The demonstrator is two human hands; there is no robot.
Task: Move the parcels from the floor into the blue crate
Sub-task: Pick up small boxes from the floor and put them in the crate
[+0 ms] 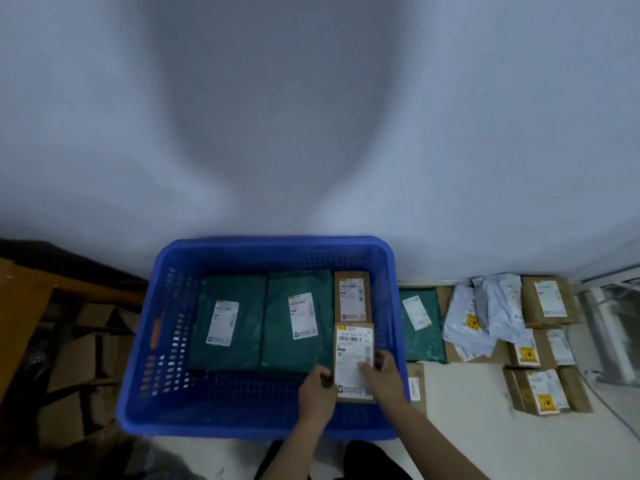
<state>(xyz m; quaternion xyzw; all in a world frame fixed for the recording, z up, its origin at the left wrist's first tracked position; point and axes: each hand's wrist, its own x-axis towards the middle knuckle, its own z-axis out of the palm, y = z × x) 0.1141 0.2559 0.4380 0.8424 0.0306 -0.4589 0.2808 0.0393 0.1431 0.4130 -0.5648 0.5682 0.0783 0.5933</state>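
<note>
The blue crate (162, 344) stands on the floor against the wall. Two green mailer bags (242, 327) lie flat inside it, with a small brown box (351, 296) at the back right. A second small brown box with a white label (353, 344) is held over the crate's front right part, in front of the first. My left hand (317, 389) grips its left edge and my right hand (384, 375) grips its right edge, thumb on the label. On the floor to the right lie a green bag (420, 323), white poly bags (485, 313) and several brown boxes (547, 303).
Another small box (415, 386) lies on the floor just right of the crate. Flattened cardboard and dark clutter (79, 358) fill the left side. A metal frame (609, 323) stands at the far right. The white wall rises right behind the crate.
</note>
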